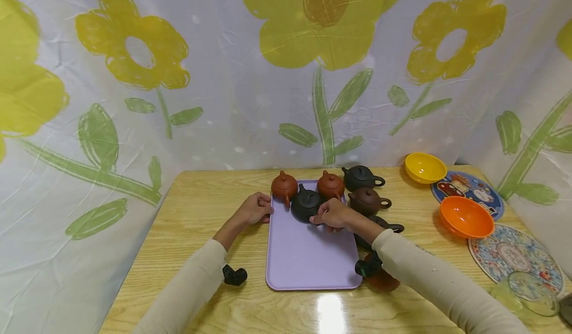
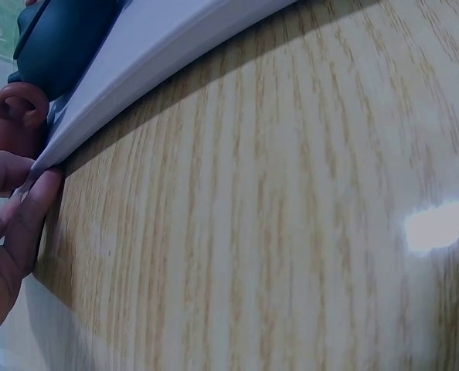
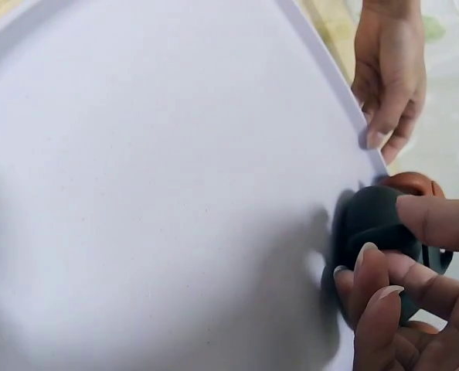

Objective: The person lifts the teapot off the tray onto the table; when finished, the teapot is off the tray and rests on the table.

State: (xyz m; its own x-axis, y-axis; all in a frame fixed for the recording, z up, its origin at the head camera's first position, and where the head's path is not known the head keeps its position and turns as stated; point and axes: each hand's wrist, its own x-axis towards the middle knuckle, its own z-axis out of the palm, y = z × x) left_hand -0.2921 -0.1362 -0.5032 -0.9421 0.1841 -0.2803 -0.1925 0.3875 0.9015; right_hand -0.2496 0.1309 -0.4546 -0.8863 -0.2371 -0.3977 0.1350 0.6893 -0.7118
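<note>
A lilac tray (image 1: 308,259) lies on the wooden table in the head view. My left hand (image 1: 253,209) pinches its left rim near the far corner, thumb on top and a finger beneath in the left wrist view. At the far end of the tray, my right hand (image 1: 332,214) grips a black teapot (image 1: 305,206) by its handle, the spout pointing away. An orange-brown teapot (image 1: 283,186) stands at the far left corner, with its handle toward me. Another orange-brown teapot (image 1: 329,185) stands at the far right corner, partly behind my right hand.
Right of the tray stand a black teapot (image 1: 359,177), a brown teapot (image 1: 366,201) and others partly hidden by my right arm. Farther right are a yellow bowl (image 1: 424,167), an orange bowl (image 1: 466,217), round patterned mats (image 1: 514,249) and a clear glass bowl (image 1: 532,289). A flowered curtain (image 1: 214,100) hangs behind.
</note>
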